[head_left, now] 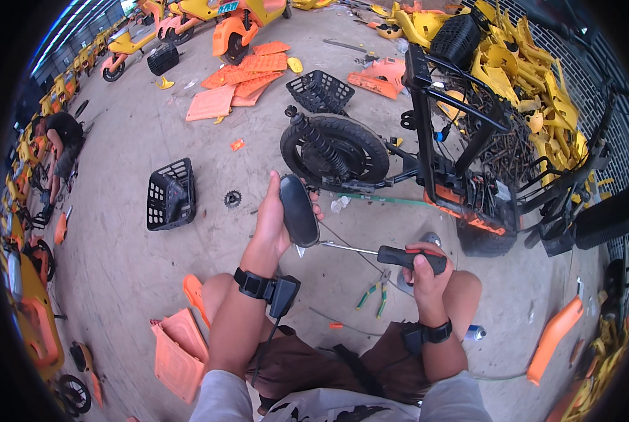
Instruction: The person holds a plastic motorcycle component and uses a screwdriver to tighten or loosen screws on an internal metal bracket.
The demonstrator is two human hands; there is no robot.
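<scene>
My left hand (278,221) grips an oblong black part (298,207) upright, its fingers wrapped round the far side. My right hand (430,274) is closed round the black and red handle of a screwdriver (407,257), whose metal shaft reaches left to the lower end of the black part; whether the tip touches it is hard to tell. Beyond my hands lies a dismantled black scooter frame (462,141) with its rear wheel (311,158) and shock absorber. Green-handled pliers (372,297) lie on the floor below the screwdriver.
Black baskets (161,204), a small sprocket (233,198), orange panels (177,348) and a spray can (475,332) lie around me. Yellow plastic parts (546,105) are heaped at right. Scooters (234,35) stand behind and along the left, where another person (61,141) bends low.
</scene>
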